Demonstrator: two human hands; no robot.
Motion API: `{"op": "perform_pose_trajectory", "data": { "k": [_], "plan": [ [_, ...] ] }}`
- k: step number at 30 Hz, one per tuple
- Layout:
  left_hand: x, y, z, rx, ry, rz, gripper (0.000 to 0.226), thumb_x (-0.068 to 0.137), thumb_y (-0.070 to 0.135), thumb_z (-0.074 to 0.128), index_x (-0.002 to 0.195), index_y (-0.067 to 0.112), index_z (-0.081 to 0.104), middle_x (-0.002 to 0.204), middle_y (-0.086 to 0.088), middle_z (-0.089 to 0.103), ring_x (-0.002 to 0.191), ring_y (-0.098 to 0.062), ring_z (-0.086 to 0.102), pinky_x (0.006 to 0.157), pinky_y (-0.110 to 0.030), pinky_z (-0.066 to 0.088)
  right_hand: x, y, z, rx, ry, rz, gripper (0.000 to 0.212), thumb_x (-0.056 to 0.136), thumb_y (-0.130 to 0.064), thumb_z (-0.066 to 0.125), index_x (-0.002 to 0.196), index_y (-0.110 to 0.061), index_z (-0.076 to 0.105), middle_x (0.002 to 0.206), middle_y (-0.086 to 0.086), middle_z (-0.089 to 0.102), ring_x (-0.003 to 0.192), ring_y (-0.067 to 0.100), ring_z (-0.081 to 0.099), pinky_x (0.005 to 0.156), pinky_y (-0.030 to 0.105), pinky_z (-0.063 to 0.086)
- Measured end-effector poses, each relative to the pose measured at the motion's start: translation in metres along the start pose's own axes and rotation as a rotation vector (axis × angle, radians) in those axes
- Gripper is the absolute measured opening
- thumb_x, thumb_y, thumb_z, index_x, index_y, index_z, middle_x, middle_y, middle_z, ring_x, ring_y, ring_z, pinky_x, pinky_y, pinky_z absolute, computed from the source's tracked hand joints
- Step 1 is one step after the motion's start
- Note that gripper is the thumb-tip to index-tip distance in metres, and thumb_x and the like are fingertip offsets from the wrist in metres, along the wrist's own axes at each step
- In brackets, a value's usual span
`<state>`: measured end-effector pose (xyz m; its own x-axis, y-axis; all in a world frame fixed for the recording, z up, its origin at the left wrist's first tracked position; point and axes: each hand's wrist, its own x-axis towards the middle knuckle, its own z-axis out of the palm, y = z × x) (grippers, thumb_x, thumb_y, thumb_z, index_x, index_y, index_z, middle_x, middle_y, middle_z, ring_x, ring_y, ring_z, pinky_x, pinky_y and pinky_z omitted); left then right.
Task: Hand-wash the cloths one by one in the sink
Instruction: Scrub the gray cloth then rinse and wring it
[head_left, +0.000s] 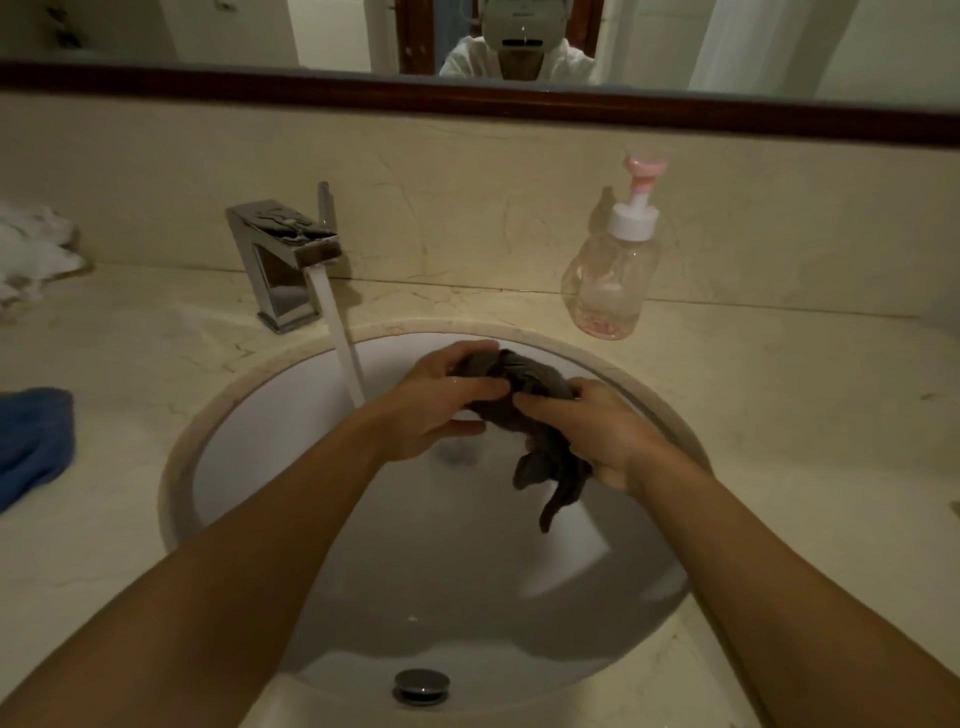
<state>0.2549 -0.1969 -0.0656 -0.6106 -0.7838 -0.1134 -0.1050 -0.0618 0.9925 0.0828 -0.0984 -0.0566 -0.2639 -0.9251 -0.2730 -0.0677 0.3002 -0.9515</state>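
Observation:
A wet dark grey cloth is bunched between both hands above the white round sink. My left hand grips its far end, fingers curled over the cloth. My right hand grips the near part, and a loose tail of cloth hangs down below it into the bowl. The chrome tap at the back left runs, its stream of water falling just left of my left wrist. A blue cloth lies on the counter at the left, and a white cloth lies crumpled at the back left.
A clear pump bottle with a pink and white head stands on the marble counter behind the sink at the right. The drain plug shows in the bowl near the front. A dark-framed mirror runs along the wall.

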Motion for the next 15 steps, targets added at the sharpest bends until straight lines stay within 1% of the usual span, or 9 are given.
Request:
{"op": "perform_pose_trajectory", "data": {
  "k": [2,4,6,8,10,11,12,13,15],
  "plan": [
    [-0.003,0.004,0.0,0.006,0.111,0.028,0.027,0.096,0.019,0.065,0.122,0.03,0.064,0.12,-0.003,0.067,0.104,-0.019,0.068,0.085,-0.043,0.061,-0.005,-0.002,0.007,-0.043,-0.116,0.04,0.036,0.099,-0.031,0.069,0.127,-0.013,0.057,0.107,0.02,0.073,0.087,0.03,0.072,0.078,0.046,0.064],
    [-0.005,0.006,-0.007,0.112,0.207,0.057,0.015,0.098,0.029,0.063,0.112,0.027,0.067,0.106,-0.001,0.071,0.093,-0.015,0.07,0.075,-0.035,0.062,-0.009,-0.004,0.013,-0.185,-0.166,0.069,0.036,0.103,-0.045,0.057,0.132,-0.024,0.054,0.11,0.012,0.073,0.095,0.028,0.073,0.075,0.042,0.063],
    [-0.007,0.005,-0.019,0.289,0.211,0.114,0.019,0.099,0.038,0.06,0.104,0.022,0.068,0.088,-0.001,0.07,0.075,-0.007,0.066,0.061,-0.024,0.054,-0.008,-0.005,0.016,-0.346,-0.157,0.02,0.035,0.105,-0.05,0.05,0.129,-0.027,0.059,0.113,0.007,0.073,0.102,0.031,0.071,0.086,0.047,0.062],
    [-0.013,0.003,-0.032,0.431,0.16,0.133,0.029,0.098,0.042,0.058,0.099,0.016,0.07,0.079,0.0,0.068,0.065,-0.001,0.062,0.058,-0.017,0.047,-0.007,-0.007,0.016,-0.383,-0.129,-0.059,0.033,0.106,-0.042,0.052,0.12,-0.015,0.066,0.113,0.014,0.072,0.104,0.036,0.07,0.094,0.053,0.058],
    [-0.017,0.001,-0.043,0.532,0.144,0.091,0.034,0.096,0.047,0.06,0.098,0.016,0.073,0.084,0.0,0.071,0.071,-0.002,0.064,0.064,-0.018,0.049,-0.005,-0.007,0.012,-0.334,-0.134,-0.124,0.034,0.105,-0.031,0.057,0.114,-0.001,0.07,0.108,0.022,0.073,0.1,0.038,0.071,0.088,0.051,0.057],
    [-0.02,0.001,-0.048,0.55,0.148,0.07,0.034,0.094,0.05,0.061,0.099,0.02,0.076,0.087,0.003,0.073,0.076,-0.003,0.066,0.069,-0.02,0.052,-0.005,-0.008,0.011,-0.301,-0.154,-0.132,0.032,0.104,-0.027,0.059,0.111,0.001,0.072,0.106,0.022,0.074,0.095,0.035,0.072,0.083,0.047,0.058],
    [-0.021,0.002,-0.052,0.55,0.155,0.054,0.032,0.093,0.052,0.061,0.098,0.025,0.077,0.086,0.007,0.074,0.076,-0.002,0.067,0.07,-0.019,0.052,-0.004,-0.01,0.01,-0.26,-0.177,-0.121,0.03,0.104,-0.024,0.06,0.109,0.002,0.074,0.104,0.022,0.075,0.092,0.033,0.072,0.08,0.043,0.058],
    [-0.021,0.003,-0.056,0.554,0.161,0.045,0.033,0.091,0.055,0.061,0.095,0.027,0.078,0.082,0.009,0.074,0.072,-0.001,0.066,0.066,-0.017,0.052,-0.001,-0.011,0.009,-0.221,-0.197,-0.097,0.031,0.103,-0.023,0.062,0.107,0.005,0.074,0.105,0.024,0.075,0.091,0.034,0.072,0.08,0.044,0.058],
    [-0.017,0.003,-0.063,0.639,0.182,0.041,0.039,0.088,0.06,0.061,0.087,0.025,0.079,0.073,0.004,0.073,0.064,-0.007,0.064,0.062,-0.02,0.048,0.007,-0.014,0.008,-0.235,-0.202,-0.043,0.036,0.101,-0.026,0.065,0.108,0.009,0.072,0.11,0.029,0.072,0.101,0.045,0.069,0.09,0.052,0.056]
  ]
}}
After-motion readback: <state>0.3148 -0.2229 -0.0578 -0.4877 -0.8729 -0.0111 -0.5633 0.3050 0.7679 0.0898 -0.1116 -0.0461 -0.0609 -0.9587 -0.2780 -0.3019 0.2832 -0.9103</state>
